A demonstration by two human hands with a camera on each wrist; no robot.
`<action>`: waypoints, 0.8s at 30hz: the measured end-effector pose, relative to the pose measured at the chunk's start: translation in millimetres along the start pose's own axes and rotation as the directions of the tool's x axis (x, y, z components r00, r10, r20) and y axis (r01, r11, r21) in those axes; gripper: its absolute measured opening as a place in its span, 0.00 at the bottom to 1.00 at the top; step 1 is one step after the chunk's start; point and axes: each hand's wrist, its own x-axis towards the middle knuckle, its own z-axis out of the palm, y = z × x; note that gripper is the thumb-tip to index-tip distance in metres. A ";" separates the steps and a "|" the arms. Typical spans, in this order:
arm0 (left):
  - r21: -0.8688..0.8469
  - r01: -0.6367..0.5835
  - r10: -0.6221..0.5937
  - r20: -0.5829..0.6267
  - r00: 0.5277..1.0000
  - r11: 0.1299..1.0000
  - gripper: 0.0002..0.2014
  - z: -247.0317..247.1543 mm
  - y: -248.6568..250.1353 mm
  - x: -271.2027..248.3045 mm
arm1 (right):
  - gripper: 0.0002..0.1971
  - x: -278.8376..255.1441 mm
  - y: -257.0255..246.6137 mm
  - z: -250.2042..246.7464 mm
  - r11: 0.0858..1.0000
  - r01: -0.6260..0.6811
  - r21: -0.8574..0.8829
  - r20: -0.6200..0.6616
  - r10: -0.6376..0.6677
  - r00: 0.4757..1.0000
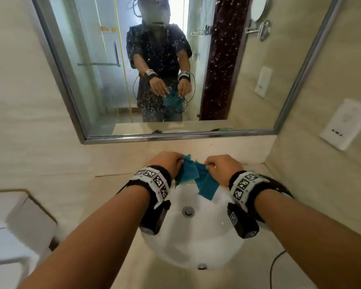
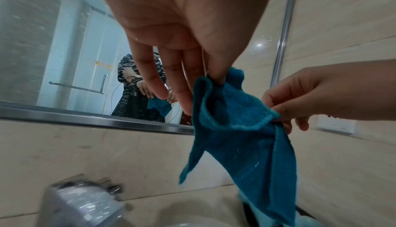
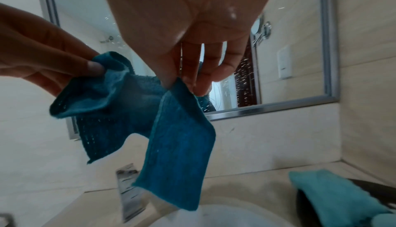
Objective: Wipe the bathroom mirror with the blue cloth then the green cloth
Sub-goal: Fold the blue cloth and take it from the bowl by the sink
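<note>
The blue cloth (image 1: 189,174) hangs crumpled between both hands above the sink, just below the mirror (image 1: 92,59), whose glass is speckled with droplets. My left hand (image 1: 176,161) pinches one top corner of the blue cloth (image 2: 242,139) with thumb and forefinger, the other fingers straight. My right hand (image 1: 209,164) pinches the opposite edge; in the right wrist view the blue cloth (image 3: 175,146) dangles from the right hand (image 3: 171,83). The green cloth (image 3: 330,195) lies on a dark object on the counter to the right of the basin.
A white round basin (image 1: 196,243) sits under my hands, with a chrome faucet (image 3: 128,195) at its back. A white box (image 1: 19,222) stands on the left. Wall sockets (image 1: 346,124) are on the right wall, and a black cable (image 1: 275,265) runs near the counter's right edge.
</note>
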 end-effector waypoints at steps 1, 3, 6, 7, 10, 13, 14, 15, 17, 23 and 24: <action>-0.005 -0.005 0.005 -0.006 1.000 1.000 0.15 3.6 15.2 5.7 | 0.10 -2.3 14.2 -7.8 1.000 -0.014 0.003 -0.012 0.014 1.000; -0.010 -0.009 0.009 -0.014 1.000 1.000 0.15 11.9 45.8 15.7 | 0.08 -5.3 44.1 -20.9 0.998 -0.057 0.033 -0.032 0.058 0.998; 0.025 -0.026 0.026 0.016 1.000 0.999 0.14 26.2 87.1 26.3 | 0.07 -6.4 88.7 -35.4 0.985 -0.083 0.153 -0.064 0.093 0.994; 0.066 -0.031 0.028 0.042 0.999 0.997 0.13 31.7 98.9 28.6 | 0.07 -7.1 102.2 -38.9 0.976 -0.076 0.206 -0.078 0.094 0.992; 0.202 -0.049 0.033 0.084 0.996 0.978 0.12 50.5 127.8 34.3 | 0.07 -10.9 132.9 -47.0 0.936 -0.058 0.348 -0.165 0.122 0.979; 0.078 -0.020 0.012 0.095 0.995 0.997 0.22 70.6 143.1 43.7 | 0.07 -10.4 150.9 -49.2 0.897 -0.032 0.441 -0.232 0.148 0.961; 0.005 -0.010 0.009 0.098 0.995 1.000 0.29 74.4 148.2 47.0 | 0.07 -8.7 154.5 -49.4 0.882 -0.017 0.471 -0.232 0.143 0.962; -0.055 -0.001 0.007 0.102 0.995 0.998 0.35 77.4 153.6 51.6 | 0.07 -6.3 157.5 -49.3 0.867 0.001 0.499 -0.228 0.130 0.965; -0.120 0.004 0.010 0.117 0.993 0.993 0.36 81.9 163.9 60.9 | 0.07 -3.1 161.0 -48.4 0.839 0.040 0.543 -0.211 0.090 0.973; -0.090 -0.051 0.061 0.117 0.991 0.995 0.12 97.1 166.3 97.9 | 0.08 1.9 181.4 -42.4 0.818 0.076 0.570 -0.230 0.069 0.971; -0.112 -0.056 0.069 0.117 0.991 0.992 0.11 100.0 164.1 104.1 | 0.08 3.3 188.4 -41.1 0.840 0.059 0.540 -0.239 0.085 0.967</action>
